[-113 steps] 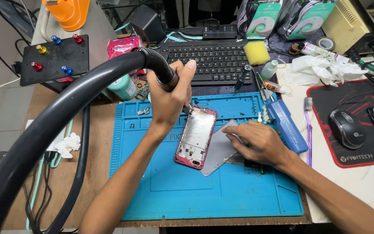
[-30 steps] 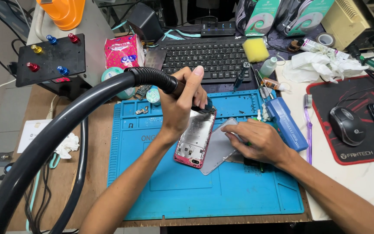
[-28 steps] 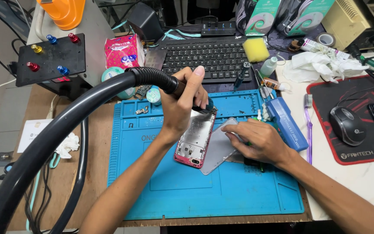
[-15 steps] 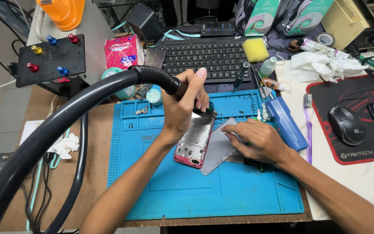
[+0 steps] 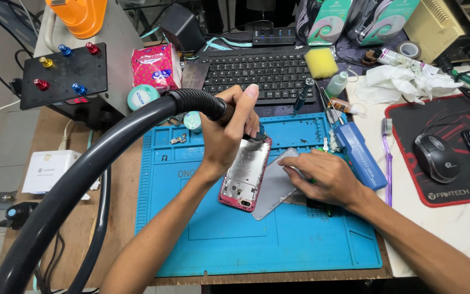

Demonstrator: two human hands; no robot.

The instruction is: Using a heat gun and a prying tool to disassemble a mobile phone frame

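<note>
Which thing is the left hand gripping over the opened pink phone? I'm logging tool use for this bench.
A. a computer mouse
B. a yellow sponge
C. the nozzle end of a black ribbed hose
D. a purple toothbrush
C: the left hand wraps the black ribbed hose at its nozzle end, tip down on the pink phone, while the right hand presses a grey panel beside it.

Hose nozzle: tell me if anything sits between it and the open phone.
Nothing visible does. The left hand holds the hose with its nozzle at the top edge of the phone. The right hand rests on the grey panel beside it, off to the side.
</note>
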